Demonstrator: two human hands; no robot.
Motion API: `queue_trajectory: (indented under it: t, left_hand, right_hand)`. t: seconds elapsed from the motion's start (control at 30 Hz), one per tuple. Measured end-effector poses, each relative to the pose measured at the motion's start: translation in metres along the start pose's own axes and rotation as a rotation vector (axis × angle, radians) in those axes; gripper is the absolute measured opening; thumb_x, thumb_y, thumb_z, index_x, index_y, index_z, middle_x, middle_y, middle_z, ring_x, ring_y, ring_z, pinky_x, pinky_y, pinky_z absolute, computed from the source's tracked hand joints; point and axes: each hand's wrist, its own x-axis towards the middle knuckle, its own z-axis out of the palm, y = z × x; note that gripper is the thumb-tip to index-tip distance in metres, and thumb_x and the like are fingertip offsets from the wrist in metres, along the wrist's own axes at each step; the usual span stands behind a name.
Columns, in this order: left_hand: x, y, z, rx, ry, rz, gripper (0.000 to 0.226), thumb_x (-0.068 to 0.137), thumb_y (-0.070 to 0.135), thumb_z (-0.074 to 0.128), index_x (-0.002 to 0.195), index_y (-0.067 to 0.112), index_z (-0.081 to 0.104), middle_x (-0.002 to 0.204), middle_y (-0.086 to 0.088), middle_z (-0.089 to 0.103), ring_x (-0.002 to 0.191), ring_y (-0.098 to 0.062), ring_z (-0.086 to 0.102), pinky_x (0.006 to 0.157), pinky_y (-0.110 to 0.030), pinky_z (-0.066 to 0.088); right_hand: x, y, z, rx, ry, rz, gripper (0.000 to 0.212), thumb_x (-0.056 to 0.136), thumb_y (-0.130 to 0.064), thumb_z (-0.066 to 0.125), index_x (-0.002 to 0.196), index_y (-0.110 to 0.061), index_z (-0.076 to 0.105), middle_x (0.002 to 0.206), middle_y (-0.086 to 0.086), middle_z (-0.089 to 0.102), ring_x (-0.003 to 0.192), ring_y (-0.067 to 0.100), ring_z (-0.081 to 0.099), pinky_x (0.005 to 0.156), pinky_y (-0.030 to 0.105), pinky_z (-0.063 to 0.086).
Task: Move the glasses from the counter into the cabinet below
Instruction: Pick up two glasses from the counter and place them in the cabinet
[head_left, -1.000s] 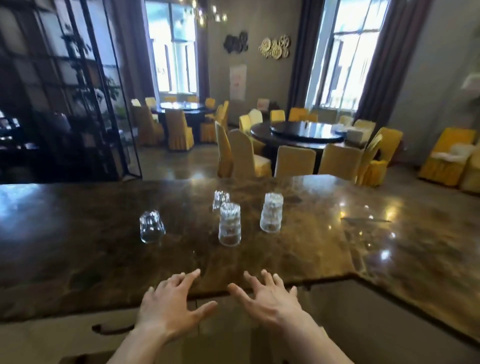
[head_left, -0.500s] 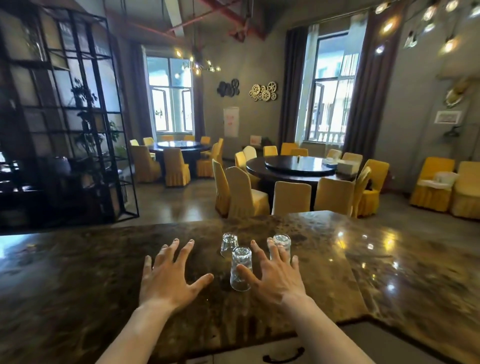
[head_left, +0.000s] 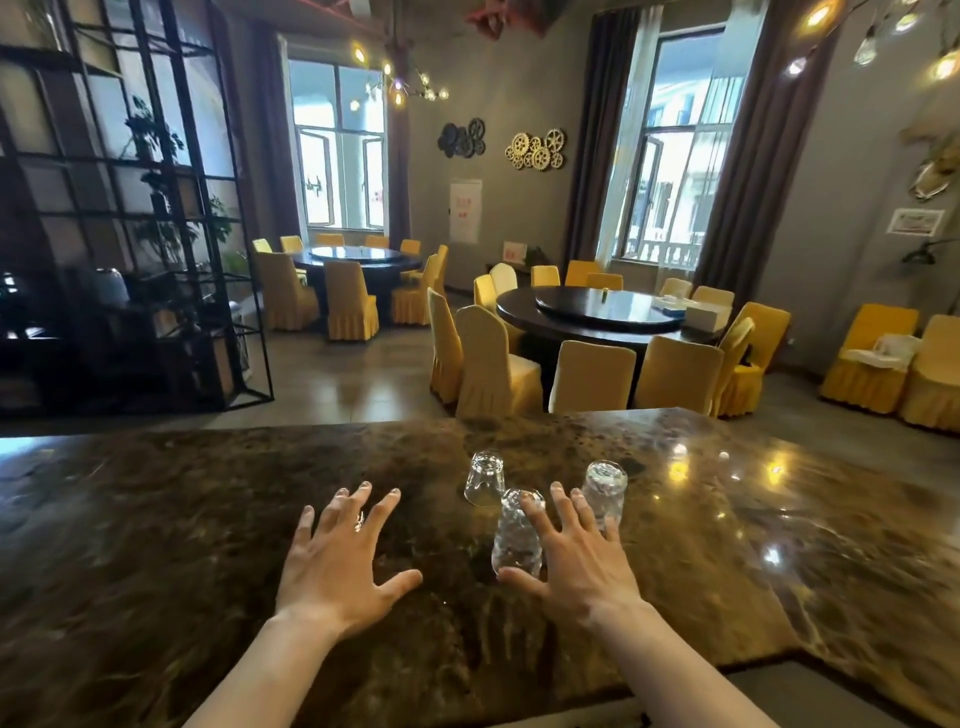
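Three clear glasses stand upside down on the dark marble counter (head_left: 156, 519): a near one (head_left: 514, 540), one behind it (head_left: 483, 478) and one to the right (head_left: 605, 486). My right hand (head_left: 576, 561) hovers with fingers spread just right of the near glass, which sits between its thumb and index finger; no grip shows. My left hand (head_left: 337, 561) is spread flat above the counter, well left of the glasses, holding nothing. A small glint shows at its middle finger. The cabinet below is almost out of view; only a grey strip (head_left: 779, 696) shows under the counter's edge.
The counter runs wide to both sides and turns toward me on the right. Beyond it lie round dark dining tables (head_left: 608, 312) with yellow-covered chairs (head_left: 493, 364), and a black metal shelf unit (head_left: 130, 234) stands at the left.
Both hands have moved forward from the counter's front edge to above its top. The right hand now sits beside the near glass. The view has tilted up, and the leftmost glass is no longer seen.
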Motion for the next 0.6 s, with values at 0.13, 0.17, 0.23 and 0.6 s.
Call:
queue_trajectory:
  t: [0.13,0.17,0.23,0.6]
  left_hand:
    - [0.027,-0.026,0.017,0.156,-0.164,0.036,0.103,0.082,0.066,0.064,0.155,0.044,-0.006,0.168,0.001,-0.005,0.153,-0.025,-0.007,0.124,-0.051,0.003]
    - [0.041,-0.031,0.024,0.206,-0.205,0.051,0.106,0.082,0.060,0.068,0.155,0.043,-0.007,0.167,0.000,-0.007,0.153,-0.026,-0.010,0.124,-0.051,0.002]
    - [0.056,-0.036,0.028,0.322,-0.280,0.093,0.109,0.083,0.048,0.074,0.155,0.041,-0.007,0.167,-0.002,-0.012,0.152,-0.028,-0.014,0.123,-0.052,-0.003]
    - [0.129,-0.044,0.081,0.830,-0.634,0.391,0.074,0.094,0.007,0.056,0.156,0.017,0.018,0.162,-0.020,0.019,0.148,-0.042,0.016,0.119,-0.053,0.019]
  right_hand:
    - [0.030,0.000,0.009,-0.213,-0.016,-0.158,0.101,0.089,-0.057,0.067,0.160,-0.035,-0.001,0.172,0.011,-0.008,0.156,0.037,-0.012,0.125,0.061,0.001]
    - [0.047,-0.001,0.014,-0.274,-0.011,-0.210,0.100,0.091,-0.049,0.068,0.161,-0.033,-0.001,0.171,0.013,-0.009,0.156,0.039,-0.015,0.125,0.062,-0.001]
    - [0.065,-0.007,0.019,-0.417,0.008,-0.344,0.086,0.100,-0.037,0.057,0.162,-0.030,-0.002,0.170,0.017,-0.011,0.153,0.042,-0.020,0.123,0.064,-0.007]
    - [0.138,-0.002,0.071,-1.159,-0.340,-0.562,0.069,0.074,-0.019,0.090,0.134,-0.007,0.059,0.144,0.027,0.054,0.129,0.060,0.044,0.106,0.074,0.034]
